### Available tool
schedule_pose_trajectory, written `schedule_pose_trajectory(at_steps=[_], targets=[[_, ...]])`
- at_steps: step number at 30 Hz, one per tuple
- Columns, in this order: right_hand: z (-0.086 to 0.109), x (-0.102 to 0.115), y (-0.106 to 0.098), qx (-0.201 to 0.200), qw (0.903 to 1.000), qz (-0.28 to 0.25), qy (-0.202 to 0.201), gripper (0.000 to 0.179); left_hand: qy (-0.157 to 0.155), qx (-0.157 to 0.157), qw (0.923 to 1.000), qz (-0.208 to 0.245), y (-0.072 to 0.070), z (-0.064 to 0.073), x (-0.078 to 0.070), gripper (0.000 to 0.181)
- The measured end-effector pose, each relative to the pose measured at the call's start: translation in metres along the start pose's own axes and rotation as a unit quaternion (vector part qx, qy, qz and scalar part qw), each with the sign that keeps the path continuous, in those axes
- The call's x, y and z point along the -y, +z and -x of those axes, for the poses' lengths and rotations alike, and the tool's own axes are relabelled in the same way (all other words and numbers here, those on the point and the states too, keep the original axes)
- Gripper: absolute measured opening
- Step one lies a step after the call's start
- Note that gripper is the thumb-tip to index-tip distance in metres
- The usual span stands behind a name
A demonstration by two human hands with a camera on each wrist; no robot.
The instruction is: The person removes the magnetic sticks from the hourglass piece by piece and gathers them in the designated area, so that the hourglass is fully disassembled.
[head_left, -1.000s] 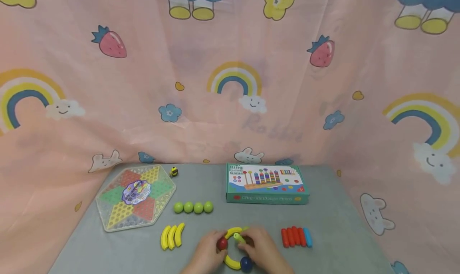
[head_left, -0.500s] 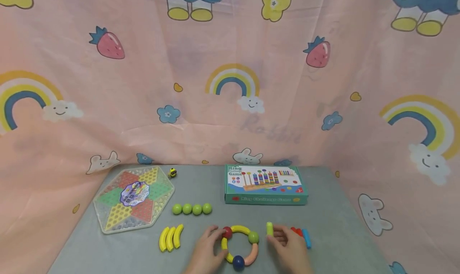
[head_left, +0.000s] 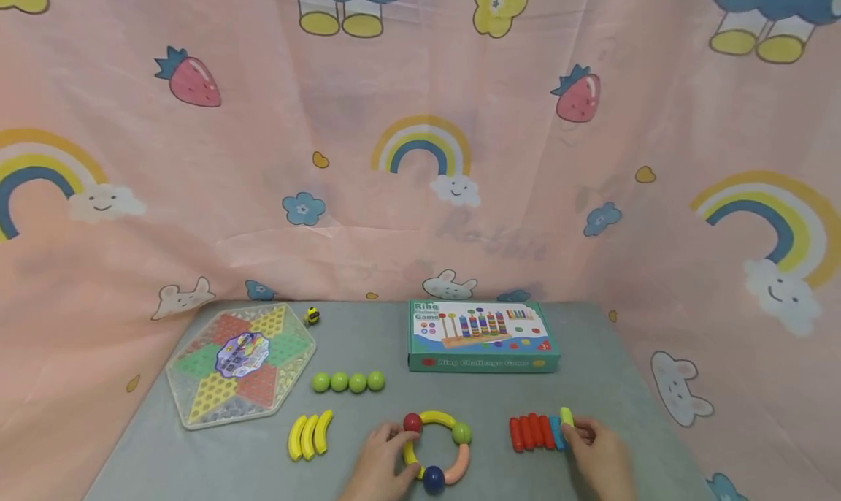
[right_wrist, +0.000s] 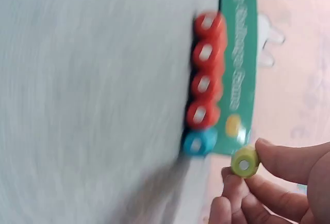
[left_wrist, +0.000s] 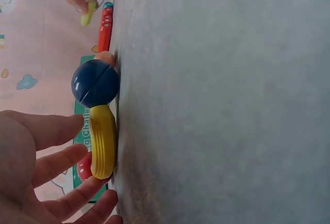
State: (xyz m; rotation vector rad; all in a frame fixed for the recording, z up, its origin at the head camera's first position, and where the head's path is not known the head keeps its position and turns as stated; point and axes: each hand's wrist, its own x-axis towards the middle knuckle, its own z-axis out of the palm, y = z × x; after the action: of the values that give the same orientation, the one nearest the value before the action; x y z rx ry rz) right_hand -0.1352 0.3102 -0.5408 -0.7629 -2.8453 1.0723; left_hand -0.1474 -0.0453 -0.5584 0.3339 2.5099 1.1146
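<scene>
- The right hand point(head_left: 594, 450) has swung away from the ring of curved pieces point(head_left: 435, 448) since half a second ago and now sits at the right end of the row of red pieces point(head_left: 531, 431), well apart from the ring.
- It pinches the yellow-green peg point(head_left: 566, 416) between thumb and fingertips; the right wrist view shows the peg point(right_wrist: 244, 162) held just beside the blue piece point(right_wrist: 199, 142), not touching it.
- The left hand point(head_left: 381, 457) has barely shifted: it still rests at the ring's left side, fingers relaxed and spread against the yellow arc point(left_wrist: 102, 141) near the red ball point(head_left: 412, 423). It grasps nothing.
- On the far left lies the hexagonal checkers board point(head_left: 239, 362); its centre label is too small to read.
- Next come four green balls point(head_left: 348, 382) in a row, and three yellow curved pieces point(head_left: 309, 435) nearer the person.
- The ring lies flat on the grey table point(head_left: 368, 333), with a green ball point(head_left: 461, 433) and a dark blue ball point(head_left: 433, 479) in it.
- Behind it, the green box point(head_left: 482, 337) reads "Ring Challenge Game".
</scene>
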Motion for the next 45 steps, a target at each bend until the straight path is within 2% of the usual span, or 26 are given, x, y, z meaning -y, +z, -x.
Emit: schedule_pose_trajectory(at_steps=[4,9,14,16,19,23,27,30,34,40,45], targets=[[-0.007,-0.007,-0.005,0.003,0.9993,0.034,0.015,0.034,-0.008,0.003,0.9999,-0.007,0.001,0.001,-0.002,0.038],[-0.009,-0.008,-0.004,0.034,0.9975,0.061,0.013,0.026,-0.015,-0.001,0.9998,-0.012,0.002,0.0,-0.002,0.04],[-0.006,-0.006,-0.001,0.021,0.9977,0.061,0.019,0.03,-0.023,0.0,0.9995,-0.019,0.002,0.0,-0.004,0.043],[-0.003,-0.003,-0.002,0.01,0.9981,0.061,0.002,0.037,-0.025,0.001,0.9994,-0.026,0.002,0.0,-0.005,0.045],[0.006,0.012,0.0,0.009,0.9978,0.043,-0.05,0.046,-0.024,0.002,0.9991,-0.035,0.003,0.001,-0.007,0.048],[0.027,0.047,0.018,0.056,0.9913,0.005,-0.119,0.045,-0.03,0.008,0.999,-0.034,0.003,0.001,-0.008,0.05],[0.041,0.077,0.049,0.108,0.9815,0.013,-0.157,0.042,-0.034,0.008,0.9988,-0.033,0.002,0.0,-0.008,0.05],[0.043,0.088,0.068,0.144,0.9767,0.026,-0.157,0.043,-0.035,0.001,0.9986,-0.039,0.002,-0.002,-0.01,0.05],[0.04,0.089,0.081,0.174,0.9723,0.028,-0.153,0.04,-0.036,-0.009,0.9973,-0.062,0.005,-0.004,-0.013,0.051],[0.038,0.083,0.085,0.191,0.9691,0.025,-0.154,0.036,-0.042,0.0,0.9942,-0.099,0.01,-0.005,-0.017,0.052],[0.04,0.085,0.086,0.198,0.9704,0.025,-0.137,0.037,-0.031,0.017,0.996,-0.083,0.0,0.002,-0.009,0.051]])
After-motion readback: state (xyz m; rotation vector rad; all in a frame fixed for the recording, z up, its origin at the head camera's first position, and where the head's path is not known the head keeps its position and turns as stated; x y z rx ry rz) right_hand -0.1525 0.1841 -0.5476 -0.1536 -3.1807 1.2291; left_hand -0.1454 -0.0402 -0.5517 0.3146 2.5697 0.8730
